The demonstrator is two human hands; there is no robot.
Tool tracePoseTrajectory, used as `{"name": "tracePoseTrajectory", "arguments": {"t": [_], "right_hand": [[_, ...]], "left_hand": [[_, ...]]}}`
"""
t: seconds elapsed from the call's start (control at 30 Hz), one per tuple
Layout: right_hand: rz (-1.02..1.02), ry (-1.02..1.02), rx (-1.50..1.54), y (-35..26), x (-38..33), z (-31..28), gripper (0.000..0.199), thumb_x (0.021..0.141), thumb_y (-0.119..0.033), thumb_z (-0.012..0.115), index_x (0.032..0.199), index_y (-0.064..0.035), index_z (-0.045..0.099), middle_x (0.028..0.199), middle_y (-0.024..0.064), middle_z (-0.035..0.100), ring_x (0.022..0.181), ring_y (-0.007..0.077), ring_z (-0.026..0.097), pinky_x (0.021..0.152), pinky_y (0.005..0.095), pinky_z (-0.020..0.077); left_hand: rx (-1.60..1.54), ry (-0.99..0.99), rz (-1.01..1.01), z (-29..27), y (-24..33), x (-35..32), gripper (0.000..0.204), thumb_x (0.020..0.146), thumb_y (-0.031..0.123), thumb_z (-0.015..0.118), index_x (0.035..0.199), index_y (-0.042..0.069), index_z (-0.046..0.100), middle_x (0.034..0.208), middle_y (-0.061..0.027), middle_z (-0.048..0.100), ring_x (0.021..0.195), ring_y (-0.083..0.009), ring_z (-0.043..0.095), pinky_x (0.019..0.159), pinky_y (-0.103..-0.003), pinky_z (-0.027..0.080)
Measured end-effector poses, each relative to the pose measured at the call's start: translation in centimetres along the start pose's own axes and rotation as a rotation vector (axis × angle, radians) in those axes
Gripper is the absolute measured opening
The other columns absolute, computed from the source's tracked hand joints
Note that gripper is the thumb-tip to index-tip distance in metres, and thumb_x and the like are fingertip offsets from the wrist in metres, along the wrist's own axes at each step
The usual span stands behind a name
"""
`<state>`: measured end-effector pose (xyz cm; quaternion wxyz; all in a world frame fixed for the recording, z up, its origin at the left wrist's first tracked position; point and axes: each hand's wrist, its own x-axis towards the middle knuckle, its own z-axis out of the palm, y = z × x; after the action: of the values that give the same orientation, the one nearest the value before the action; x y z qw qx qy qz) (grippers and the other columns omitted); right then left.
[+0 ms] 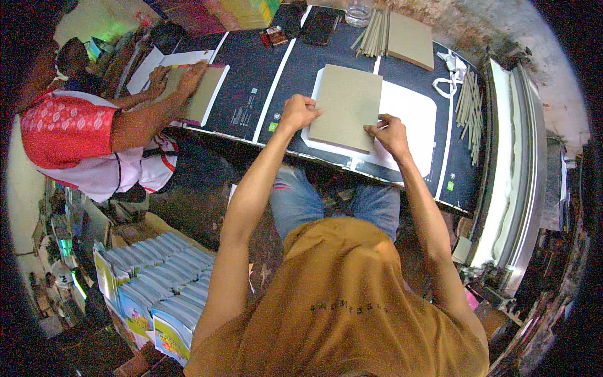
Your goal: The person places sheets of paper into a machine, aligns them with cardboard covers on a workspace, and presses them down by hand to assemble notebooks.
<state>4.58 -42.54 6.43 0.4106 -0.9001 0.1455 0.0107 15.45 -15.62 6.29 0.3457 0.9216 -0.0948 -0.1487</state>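
A grey-brown cardboard panel (pixel 345 107) is between my two hands, over a white paper sheet (pixel 411 119) with cut corners on the dark table. My left hand (pixel 300 113) pinches the panel's left edge with thumb and fingertips. At the lower right edge, my right hand (pixel 389 136) grips the same panel, its fingers curled in. The white sheet shows mostly to the right of the panel, with a narrow strip along its left side. I cannot tell whether the panel rests flat on the sheet or sits slightly above it.
Behind lie a cardboard stack (pixel 411 41), thin board strips (pixel 374 34), a glass (pixel 358 14) and a phone (pixel 319 26). More strips (pixel 470 107) and white scraps (pixel 449 72) are at right. A co-worker's hands (pixel 188 78) press a cover at left. Stacked booklets (pixel 163 276) stand lower left.
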Motion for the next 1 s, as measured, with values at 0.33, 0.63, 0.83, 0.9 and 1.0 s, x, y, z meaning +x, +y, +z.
{"name": "tracePoseTrajectory", "arguments": {"t": [0.33,0.63,0.83,0.9,1.0], "right_hand": [[-0.037,0.009,-0.102,1.1,0.2,1.8,0.050,0.073,-0.032,0.083,0.107,0.0027,0.074,0.078,0.0122,0.072,0.070,0.0212,0.070,0.068,0.0348,0.0550],[0.039,-0.026,-0.119,0.9,0.6,2.3,0.060,0.070,-0.032,0.086,0.115,0.0038,0.067,0.093,0.0234,0.073,0.088,0.0356,0.073,0.083,0.0438,0.0578],[0.014,0.016,-0.121,-0.1,0.0,2.2,0.073,0.069,-0.027,0.087,0.129,0.0007,0.057,0.098,0.0263,0.072,0.093,0.0404,0.071,0.085,0.0484,0.0571],[0.023,0.003,-0.136,-0.3,0.0,2.1,0.073,0.069,-0.026,0.087,0.130,-0.0003,0.055,0.099,0.0266,0.072,0.094,0.0423,0.071,0.085,0.0496,0.0569],[0.032,0.010,-0.156,-0.6,-0.4,2.2,0.074,0.071,-0.025,0.086,0.132,-0.0019,0.052,0.097,0.0269,0.071,0.093,0.0438,0.070,0.084,0.0506,0.0573]], "left_hand": [[0.041,0.003,-0.037,1.0,-1.4,0.1,0.046,0.073,0.033,0.083,0.107,0.003,0.076,0.095,-0.0159,0.077,0.088,-0.0276,0.075,0.085,-0.038,0.058],[0.070,-0.018,-0.101,2.0,-1.9,0.9,0.047,0.074,0.034,0.082,0.110,0.004,0.076,0.105,-0.0158,0.075,0.102,-0.0302,0.072,0.094,-0.041,0.055],[0.117,-0.030,-0.064,1.2,-1.4,0.5,0.047,0.074,0.032,0.082,0.111,0.004,0.075,0.107,-0.0152,0.075,0.104,-0.0313,0.071,0.096,-0.041,0.055],[0.133,-0.011,-0.036,1.4,-1.7,0.7,0.047,0.073,0.031,0.083,0.110,0.003,0.075,0.106,-0.0158,0.075,0.102,-0.0314,0.072,0.094,-0.040,0.056],[0.129,-0.005,-0.026,1.4,-1.4,0.7,0.048,0.072,0.031,0.083,0.110,0.003,0.075,0.105,-0.0168,0.075,0.100,-0.0317,0.073,0.093,-0.040,0.056]]}}
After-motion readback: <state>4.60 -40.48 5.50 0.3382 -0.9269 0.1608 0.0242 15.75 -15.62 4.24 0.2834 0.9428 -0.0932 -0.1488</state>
